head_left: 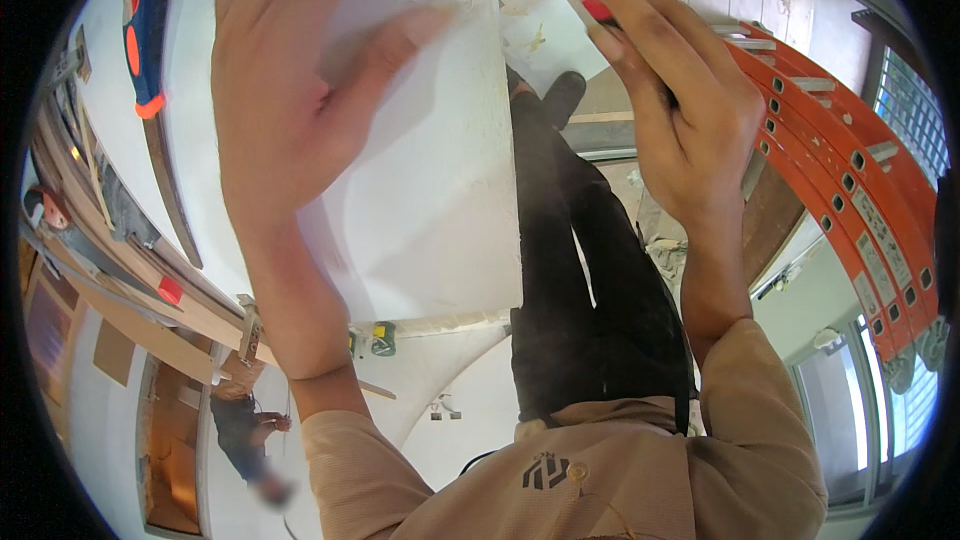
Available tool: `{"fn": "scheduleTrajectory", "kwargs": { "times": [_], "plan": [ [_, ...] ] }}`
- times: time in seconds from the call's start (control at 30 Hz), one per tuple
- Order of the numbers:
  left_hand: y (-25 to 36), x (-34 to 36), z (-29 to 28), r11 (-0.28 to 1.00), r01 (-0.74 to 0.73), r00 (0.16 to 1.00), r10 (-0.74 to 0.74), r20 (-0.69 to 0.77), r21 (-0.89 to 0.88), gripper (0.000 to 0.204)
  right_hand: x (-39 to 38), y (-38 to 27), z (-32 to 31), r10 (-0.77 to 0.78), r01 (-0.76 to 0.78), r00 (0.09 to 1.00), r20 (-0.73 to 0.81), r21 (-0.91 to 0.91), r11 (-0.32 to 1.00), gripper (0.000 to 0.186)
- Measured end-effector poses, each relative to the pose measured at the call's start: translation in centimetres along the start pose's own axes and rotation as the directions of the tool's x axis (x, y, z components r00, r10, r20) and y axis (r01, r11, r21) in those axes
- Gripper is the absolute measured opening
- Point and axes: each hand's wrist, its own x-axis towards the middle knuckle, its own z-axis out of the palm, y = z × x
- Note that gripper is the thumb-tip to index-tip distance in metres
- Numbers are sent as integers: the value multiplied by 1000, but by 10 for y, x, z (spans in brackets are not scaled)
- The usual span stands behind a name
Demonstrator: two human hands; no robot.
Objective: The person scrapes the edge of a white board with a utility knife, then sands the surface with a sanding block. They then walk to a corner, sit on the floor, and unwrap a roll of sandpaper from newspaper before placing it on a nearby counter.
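A white board [430,230] with a straight right edge lies in front of me. Over it is my left hand [290,90], smeared by motion, its thumb spread from the fingers and nothing visible in it. Whether its palm touches the board I cannot tell. Past the board's right edge, my right hand [690,90] is closed, fingers pinching a grey metal tool with a red part [597,8]. Its far end runs out of the top of the picture, so its kind is unclear. Left of my left hand rests a hand tool with a blue and orange handle [148,30] and narrow dark blade.
An orange ladder [835,160] curves along the right side. Long wooden strips [110,260] and scraps line the left edge. A green and yellow item [383,338] sits below the board. Another person [245,435] is at the lower left. My legs [590,270] stand beside the board.
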Motion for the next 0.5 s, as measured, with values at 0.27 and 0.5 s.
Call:
{"fn": "scheduleTrajectory", "kwargs": {
  "times": [0.27,0.5],
  "plan": [
    [4,1,5,971,53,977,-98,-187,-233,31,-39,-27,1,-62,59,984,170,19,998,54],
    [3,1,2,980,13,987,-45,-155,-196,37,-40,-30,16,-64,63,993,98,8,998,57]
  ]
}}
